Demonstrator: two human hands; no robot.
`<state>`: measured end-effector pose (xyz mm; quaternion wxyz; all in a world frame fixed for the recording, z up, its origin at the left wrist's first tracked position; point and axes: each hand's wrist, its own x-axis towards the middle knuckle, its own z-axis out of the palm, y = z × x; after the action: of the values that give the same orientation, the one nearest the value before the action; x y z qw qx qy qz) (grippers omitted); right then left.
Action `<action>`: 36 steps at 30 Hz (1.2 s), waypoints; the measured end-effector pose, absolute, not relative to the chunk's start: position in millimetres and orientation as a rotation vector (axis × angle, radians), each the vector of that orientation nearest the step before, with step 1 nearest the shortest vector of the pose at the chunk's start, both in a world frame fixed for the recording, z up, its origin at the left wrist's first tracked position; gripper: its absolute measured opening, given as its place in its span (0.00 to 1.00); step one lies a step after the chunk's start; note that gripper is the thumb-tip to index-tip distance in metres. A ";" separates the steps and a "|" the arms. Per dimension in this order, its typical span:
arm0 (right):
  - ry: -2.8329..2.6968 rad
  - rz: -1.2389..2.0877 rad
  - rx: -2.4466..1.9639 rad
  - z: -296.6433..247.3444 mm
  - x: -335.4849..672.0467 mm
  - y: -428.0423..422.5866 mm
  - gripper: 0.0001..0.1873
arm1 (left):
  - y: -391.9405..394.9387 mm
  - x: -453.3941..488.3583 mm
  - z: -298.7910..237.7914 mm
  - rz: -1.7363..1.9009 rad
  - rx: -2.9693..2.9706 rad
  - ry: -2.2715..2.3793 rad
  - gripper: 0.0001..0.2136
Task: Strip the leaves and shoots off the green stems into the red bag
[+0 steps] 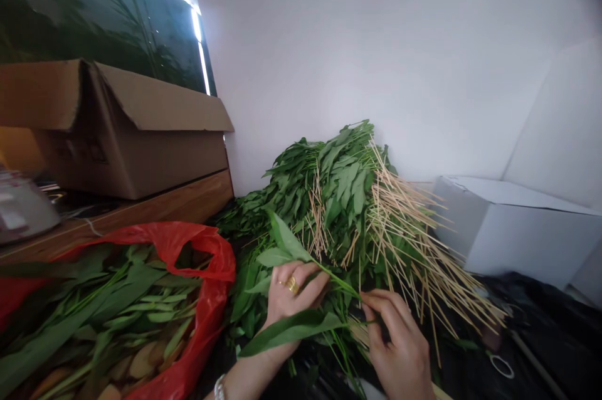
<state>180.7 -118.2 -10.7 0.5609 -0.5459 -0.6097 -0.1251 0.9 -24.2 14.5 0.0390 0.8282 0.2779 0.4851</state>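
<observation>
A leafy stem [336,276] right there, lifted off the heap, pinched at one end between thumb and fingertips of the right hand [399,343]: a firm closed grip on that one! Another long leaf [289,332] hanging just below, its stalk running toward the same pinch. Over on the other side, the left hand [291,296], fingers curled in and closed up, a gold ring [292,285] on show, a beaded bracelet [219,389] at the wrist, and the stem rising just past those knuckles; gripping or merely touching, impossible to say from here.

Both hands low in the frame, right in front of a big heap of leafy branches [338,199] bristling with thin wooden sticks [404,243], the sticks fanning out to the right, and black plastic sheeting [531,325] alongside. Just left of the heap, a red plastic bag [207,274] crammed with long green leaves [108,300] and tan slices [141,359], exact kind impossible to tell. Behind that, a cardboard box [136,136], flaps up, on a wooden shelf [141,212], and at the far left a blurred grey object [21,209]. Out to the right, a white box [522,231] against a white wall [376,42], and a small white ring [501,365] on the black plastic. Above the cardboard, a dark glass panel [103,17] edged by a bright light strip [200,52].
</observation>
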 end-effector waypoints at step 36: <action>-0.575 0.857 -1.066 -17.9 199.1 -100.7 0.25 | 20.8 -17.8 36.9 1.240 0.257 0.573 0.10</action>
<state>199.1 -100.7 -17.9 0.7374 -0.4853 -0.2617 0.3903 -17.8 20.8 36.9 0.7680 0.1183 0.2642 0.5713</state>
